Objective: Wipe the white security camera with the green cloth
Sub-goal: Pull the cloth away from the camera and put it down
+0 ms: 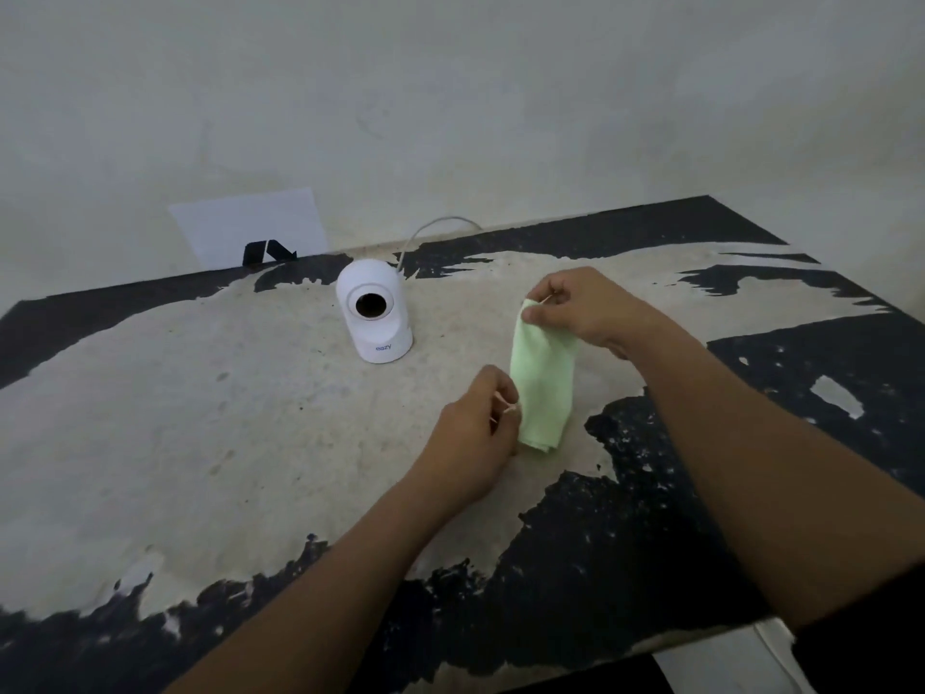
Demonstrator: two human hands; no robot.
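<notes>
A white security camera stands upright on the worn table, its dark round lens facing me. A pale green cloth hangs folded lengthwise to the right of it. My right hand pinches the cloth's top corner. My left hand pinches the cloth's lower left edge between thumb and fingers. The cloth's bottom end rests on or just above the tabletop. Both hands are right of the camera and apart from it.
A white cable loops from behind the camera over the table's back edge. A white sheet of paper with a black mark leans on the wall behind. The table's black coating is peeled; its near edge runs at bottom right.
</notes>
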